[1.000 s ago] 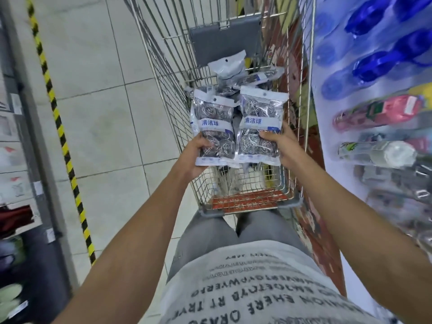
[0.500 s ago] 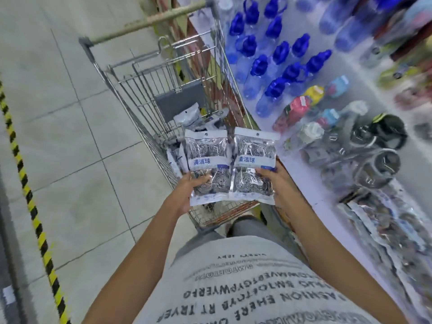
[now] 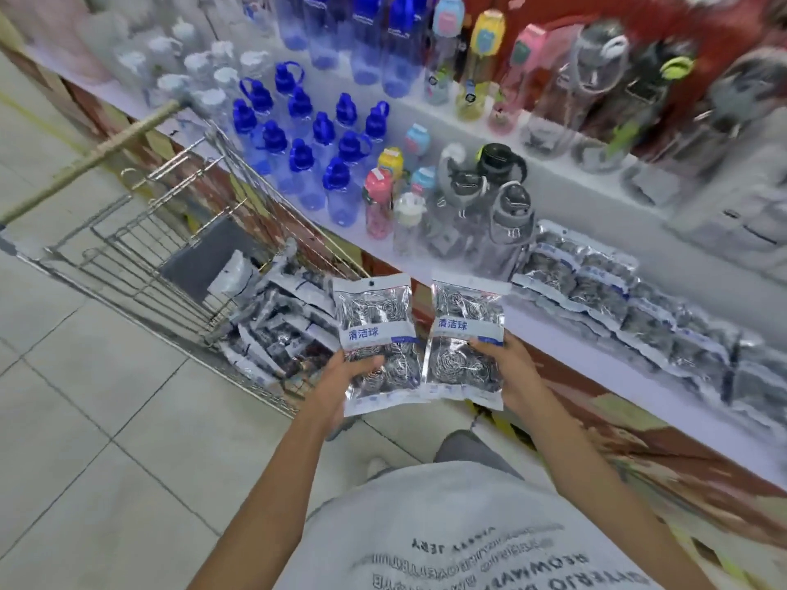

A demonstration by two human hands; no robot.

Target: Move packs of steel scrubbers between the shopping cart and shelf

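I hold one pack of steel scrubbers in each hand: my left hand [image 3: 340, 379] grips the lower part of the left pack [image 3: 377, 342], thumb on the front, and my right hand [image 3: 509, 368] grips the right pack [image 3: 464, 340] in the same way, so both hands are closed around a pack. A second ago these two packs were over the shopping cart [image 3: 140, 244] and I looked down into it; now I have turned to the right, the cart is at my left with many scrubber packs [image 3: 272, 325] lying in its basket, and the packs in my hands are in front of the white shelf [image 3: 575, 334]. On this shelf, to the right of my hands, a row of the same packs [image 3: 617, 300] lies already, just beside the grey bottles [image 3: 502, 223]. I think this means I am moving packs from the cart to the shelf, and the next step is to lay these two near that row. The work is not near its end, I judge, because the cart has many packs left.
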